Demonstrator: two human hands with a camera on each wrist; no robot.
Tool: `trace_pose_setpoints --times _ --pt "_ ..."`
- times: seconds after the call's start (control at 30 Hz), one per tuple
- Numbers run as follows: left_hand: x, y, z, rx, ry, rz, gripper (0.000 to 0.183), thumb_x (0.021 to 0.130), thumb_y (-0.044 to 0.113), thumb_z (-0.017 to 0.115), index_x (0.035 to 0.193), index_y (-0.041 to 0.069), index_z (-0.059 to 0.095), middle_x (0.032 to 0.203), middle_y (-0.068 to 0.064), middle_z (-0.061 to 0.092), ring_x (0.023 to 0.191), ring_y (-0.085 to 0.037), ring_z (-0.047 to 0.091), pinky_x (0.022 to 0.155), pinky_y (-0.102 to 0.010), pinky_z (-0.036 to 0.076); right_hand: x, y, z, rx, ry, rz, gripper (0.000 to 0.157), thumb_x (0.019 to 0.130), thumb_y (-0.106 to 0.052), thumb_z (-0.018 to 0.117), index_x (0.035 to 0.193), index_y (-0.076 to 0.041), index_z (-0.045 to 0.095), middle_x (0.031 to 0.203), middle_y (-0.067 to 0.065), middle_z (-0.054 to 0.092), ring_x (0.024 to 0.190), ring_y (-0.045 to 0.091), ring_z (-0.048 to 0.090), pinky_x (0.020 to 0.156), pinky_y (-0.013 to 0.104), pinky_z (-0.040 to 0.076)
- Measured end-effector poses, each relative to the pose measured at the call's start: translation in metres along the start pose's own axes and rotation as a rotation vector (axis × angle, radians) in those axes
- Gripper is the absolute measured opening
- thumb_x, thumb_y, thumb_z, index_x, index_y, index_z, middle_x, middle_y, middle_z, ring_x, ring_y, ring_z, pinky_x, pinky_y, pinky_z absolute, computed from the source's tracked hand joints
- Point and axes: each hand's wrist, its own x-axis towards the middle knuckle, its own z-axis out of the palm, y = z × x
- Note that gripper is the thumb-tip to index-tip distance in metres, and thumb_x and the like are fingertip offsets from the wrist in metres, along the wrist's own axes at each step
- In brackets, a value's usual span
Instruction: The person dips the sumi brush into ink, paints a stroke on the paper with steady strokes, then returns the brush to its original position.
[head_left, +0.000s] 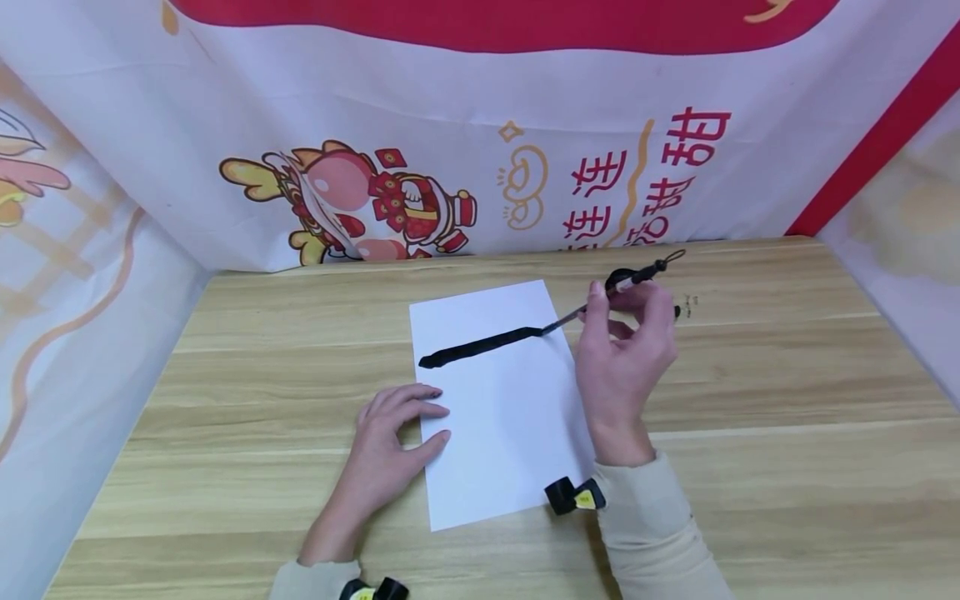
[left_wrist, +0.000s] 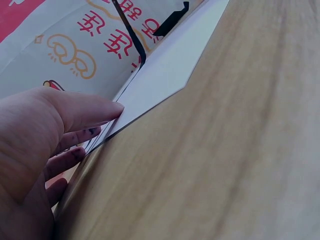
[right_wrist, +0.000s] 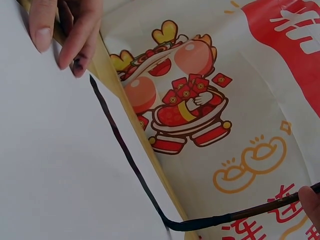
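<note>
A white sheet of paper (head_left: 510, 442) lies at a slight tilt on the wooden table, with a thick black ink stroke (head_left: 480, 346) across its upper part. My right hand (head_left: 624, 367) pinches a calligraphy brush (head_left: 566, 319), its handle slanting up to a hanging loop. The bent, inky bristles (right_wrist: 195, 223) touch the paper at the stroke's right end, near the sheet's edge. My left hand (head_left: 393, 433) rests on the paper's left edge, fingers spread and thumb apart. Dark ink smudges mark some of its fingertips (left_wrist: 91, 131).
Behind my right hand, a black object (head_left: 619, 279) is mostly hidden. Small dark marks (head_left: 690, 305) show on the table (head_left: 787, 375) to its right. A printed cloth (head_left: 420, 92) hangs along the table's back edge, and more cloth (head_left: 90, 250) flanks the sides.
</note>
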Motion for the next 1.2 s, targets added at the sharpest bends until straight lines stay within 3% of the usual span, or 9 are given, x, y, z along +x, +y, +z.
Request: trace_pose_setpoints --times 0.33,1.2 --pt "-0.0003 0.0002 0.0006 -0.003 0.007 0.011 0.026 0.086 0.011 0.089 0.108 0.02 0.082 0.136 0.002 0.074 0.138 -0.029 0.056 0.118 -0.059 0.027 0.0015 0.0015 -0.0026 0.008 0.008 0.001 0.024 0.101 -0.008 0.072 0.111 0.011 0.062 0.1 0.014 0.069 0.085 0.001 0.07 0.069 0.016 0.061" --pt "-0.0003 -0.0002 0.0007 -0.001 0.003 0.0 0.026 0.086 0.011 0.089 0.109 0.02 0.082 0.137 0.002 0.074 0.139 -0.029 0.056 0.119 -0.059 0.026 0.0028 0.0014 -0.0049 0.003 0.017 0.019 0.026 0.102 -0.011 0.072 0.113 0.011 0.062 0.1 0.011 0.069 0.084 0.002 0.07 0.069 0.016 0.061"
